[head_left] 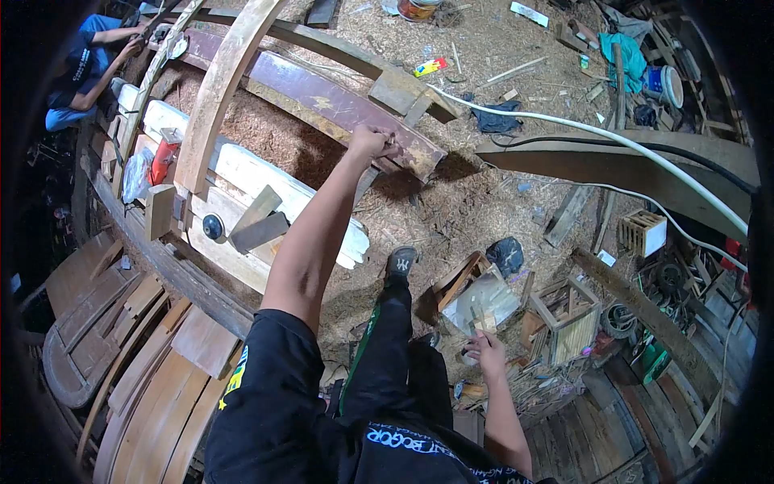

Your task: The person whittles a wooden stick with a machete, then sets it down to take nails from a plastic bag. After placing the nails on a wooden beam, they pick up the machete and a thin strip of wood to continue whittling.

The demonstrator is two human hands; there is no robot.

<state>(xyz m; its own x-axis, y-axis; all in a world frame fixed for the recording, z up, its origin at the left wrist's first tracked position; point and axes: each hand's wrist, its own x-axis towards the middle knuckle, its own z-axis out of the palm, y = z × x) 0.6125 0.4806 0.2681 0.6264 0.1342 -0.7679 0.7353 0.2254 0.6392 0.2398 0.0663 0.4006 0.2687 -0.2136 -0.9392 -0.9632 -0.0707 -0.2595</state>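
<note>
My left hand is at the near end of a long, dark red-brown plank with scuffed patches. Its fingers are curled closed over the plank's top; whatever they hold, if anything, is too small to make out. Lower right, my right hand is closed around a small pale wooden piece, with thin strips sticking up from it. Behind that hand lies a grey-white sheet beside a tilted wooden box. A curved wooden rib crosses the red-brown plank further left.
A white cable runs over a wide curved board. At the upper left, another person works by the frame. An orange power tool rests on white planks. Sawdust and wood scraps cover the floor; a wooden crate stands at right.
</note>
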